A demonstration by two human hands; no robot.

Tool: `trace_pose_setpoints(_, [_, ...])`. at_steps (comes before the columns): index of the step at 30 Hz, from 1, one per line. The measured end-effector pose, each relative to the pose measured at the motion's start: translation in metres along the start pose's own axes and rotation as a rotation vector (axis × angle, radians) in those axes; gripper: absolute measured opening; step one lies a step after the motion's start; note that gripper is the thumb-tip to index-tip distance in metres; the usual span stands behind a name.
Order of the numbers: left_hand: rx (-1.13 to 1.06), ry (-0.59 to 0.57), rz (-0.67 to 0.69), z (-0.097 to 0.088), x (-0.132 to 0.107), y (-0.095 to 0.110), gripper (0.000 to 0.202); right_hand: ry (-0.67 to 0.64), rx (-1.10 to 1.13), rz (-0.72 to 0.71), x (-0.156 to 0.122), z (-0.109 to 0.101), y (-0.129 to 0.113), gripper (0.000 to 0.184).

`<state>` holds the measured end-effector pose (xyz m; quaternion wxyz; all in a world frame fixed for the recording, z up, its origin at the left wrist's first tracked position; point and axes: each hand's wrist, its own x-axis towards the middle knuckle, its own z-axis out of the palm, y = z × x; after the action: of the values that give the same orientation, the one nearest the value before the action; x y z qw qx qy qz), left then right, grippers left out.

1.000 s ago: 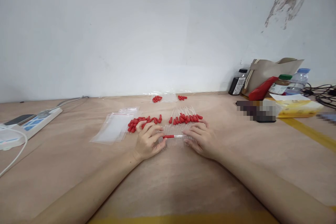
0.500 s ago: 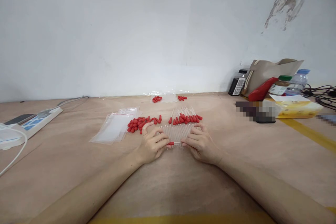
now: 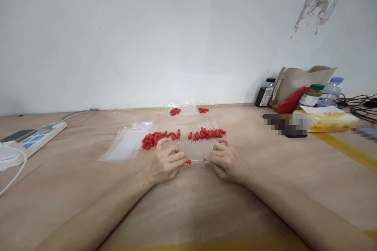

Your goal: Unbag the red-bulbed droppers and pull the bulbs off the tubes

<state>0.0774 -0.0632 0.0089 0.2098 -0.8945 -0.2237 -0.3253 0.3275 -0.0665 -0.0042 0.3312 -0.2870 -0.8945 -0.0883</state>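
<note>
My left hand [image 3: 167, 162] pinches a red rubber dropper bulb [image 3: 188, 161], closed around most of it. A thin glass dropper tube [image 3: 197, 160] runs level from the bulb to my right hand [image 3: 225, 160], whose fingers are shut on its other end. How far the tube sits in the bulb is hidden. Under and behind the hands lies a row of bare glass tubes [image 3: 198, 149]. Beyond it rest droppers fitted with red bulbs [image 3: 207, 134], tubes pointing away. A heap of loose red bulbs [image 3: 151, 139] is just past my left hand.
Clear zip bags [image 3: 126, 143] lie to the left. Near the wall is a plastic bag [image 3: 189, 110] with more red bulbs [image 3: 175, 111]. A power strip [image 3: 44, 135] stands far left. Bottles [image 3: 265, 94], a grey bag [image 3: 294, 78] and a yellow tissue pack [image 3: 332, 120] are at right.
My left hand has shifted left with the bulb, and a longer stretch of tube shows between the hands. My right hand has hardly moved. The view has shifted slightly.
</note>
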Motion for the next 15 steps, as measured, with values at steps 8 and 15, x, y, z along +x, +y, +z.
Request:
trace_pose_setpoints(8, [-0.069, 0.215, -0.621, -0.035, -0.001, -0.05, 0.019, -0.015, 0.012, 0.511, -0.008, -0.006, 0.05, 0.034])
trace_pose_setpoints(15, [-0.086, 0.105, -0.921, -0.025, -0.01, -0.074, 0.034, -0.052, -0.226, 0.612, -0.01, 0.001, 0.035, 0.031])
